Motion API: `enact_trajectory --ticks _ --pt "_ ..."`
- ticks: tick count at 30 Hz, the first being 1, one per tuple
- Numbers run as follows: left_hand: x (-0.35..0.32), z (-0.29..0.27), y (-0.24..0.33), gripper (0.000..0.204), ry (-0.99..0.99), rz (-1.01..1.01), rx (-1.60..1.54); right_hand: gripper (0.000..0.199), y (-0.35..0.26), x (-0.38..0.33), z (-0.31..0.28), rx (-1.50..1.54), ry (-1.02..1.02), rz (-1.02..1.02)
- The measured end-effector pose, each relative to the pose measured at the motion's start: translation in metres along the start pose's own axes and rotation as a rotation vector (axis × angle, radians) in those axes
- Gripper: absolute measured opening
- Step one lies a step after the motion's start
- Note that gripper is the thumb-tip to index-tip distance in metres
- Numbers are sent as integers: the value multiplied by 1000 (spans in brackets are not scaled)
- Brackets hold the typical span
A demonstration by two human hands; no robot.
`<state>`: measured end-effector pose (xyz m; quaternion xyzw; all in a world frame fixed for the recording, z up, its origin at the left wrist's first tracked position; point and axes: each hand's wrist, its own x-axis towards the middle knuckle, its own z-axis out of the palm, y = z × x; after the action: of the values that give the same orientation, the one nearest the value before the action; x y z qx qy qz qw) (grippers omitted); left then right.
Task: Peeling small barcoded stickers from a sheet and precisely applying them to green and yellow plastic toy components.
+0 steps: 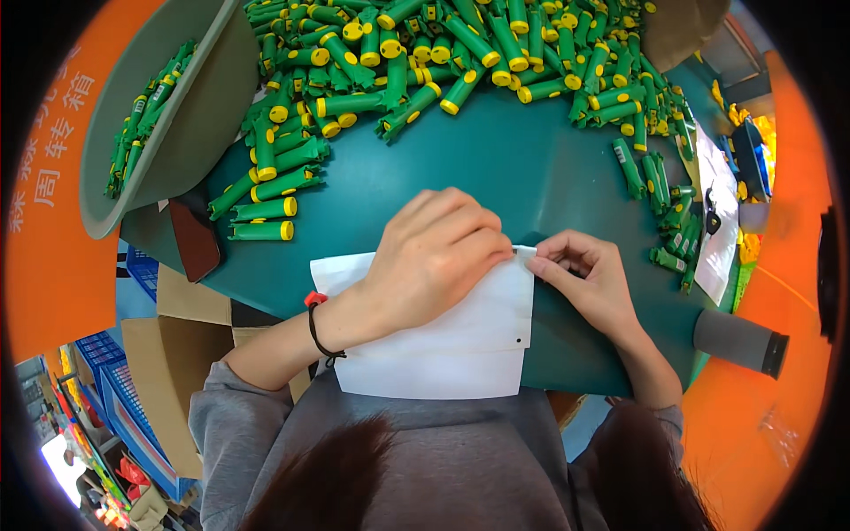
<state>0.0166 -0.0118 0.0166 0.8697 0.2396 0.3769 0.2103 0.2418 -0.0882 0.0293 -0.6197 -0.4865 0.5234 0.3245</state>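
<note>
Head view, white bag on teal table, left hand and right hand grips pinched on its top edge

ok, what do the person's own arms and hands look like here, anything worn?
Both hands are bare, no gloves. The left hand has a thin black cord band with a small red bead at the wrist. The right hand wears nothing visible. Grey sleeves are pushed up toward the elbows, forearms uncovered.
</note>
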Motion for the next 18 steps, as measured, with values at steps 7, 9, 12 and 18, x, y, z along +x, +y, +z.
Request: enact_trajectory --ticks 7,9,12,18 --pt "-1 0 -4 22 3 44 4 10 -10 6 -1 -65 -19 55" --pt "-1 -2 -3 22 32 16 -92 10 -14 16 -9 -125 -73 16" --pt "5 -6 -12 20 123 -11 -204 19 -45 43 -22 -432 99 -373" --pt "8 -11 -11 17 196 -91 -221 59 -95 173 -84 -827 631 -97"
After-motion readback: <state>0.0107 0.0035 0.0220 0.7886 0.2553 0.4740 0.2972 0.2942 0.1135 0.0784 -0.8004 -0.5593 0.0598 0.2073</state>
